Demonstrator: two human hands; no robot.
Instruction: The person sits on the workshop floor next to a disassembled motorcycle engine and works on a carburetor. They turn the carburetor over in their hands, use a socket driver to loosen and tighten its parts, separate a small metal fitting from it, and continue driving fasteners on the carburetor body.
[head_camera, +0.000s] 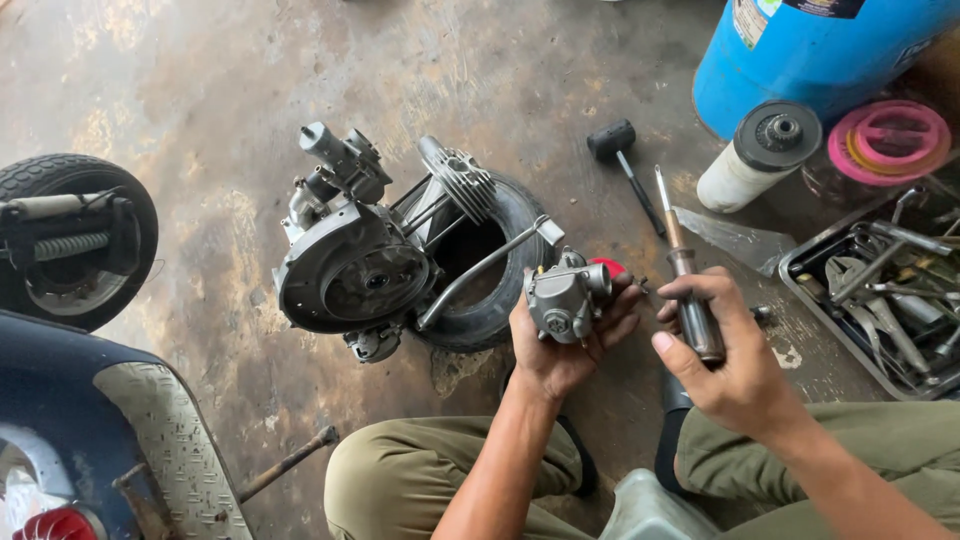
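At the bottom edge, the person's two knees in olive trousers frame the view, with a pale grey plastic container (650, 510) between them.

Just above the knees, left hand (565, 340) cups a small grey metal carburettor (565, 295), palm up, fingers wrapped round its underside and side; firm hold, held above the floor. A red part (608, 266) shows at the carburettor's far edge; what it is, cannot tell.

Right hand (725, 355) closed round the dark handle of a screwdriver (685, 275), thumb laid along the grip. Shaft points up and away, tip over the floor beyond. Hand sits just right of the carburettor, fingertips close to it.

Left foreground: a scooter's dark blue body with a ribbed footboard (165, 440) and a red tail light at the corner. A rusty rod (290, 462) lies on the floor beside it.

Mid-distance, on the stained concrete floor (200, 90): a scooter engine (370, 250) lying on its side against a small tyre (495, 265), finned cylinder uppermost. Far left, a second wheel (75, 240) with a coil spring across it.

Right side: black tray (880, 290) full of spanners and other hand tools. Near it a flat metal scraper (735, 240), a black-headed mallet (622, 160), and a white bottle (755, 160) lying down, black cap toward the view.

Farthest: blue drum (800, 60), pink round lid (890, 140) beside it.
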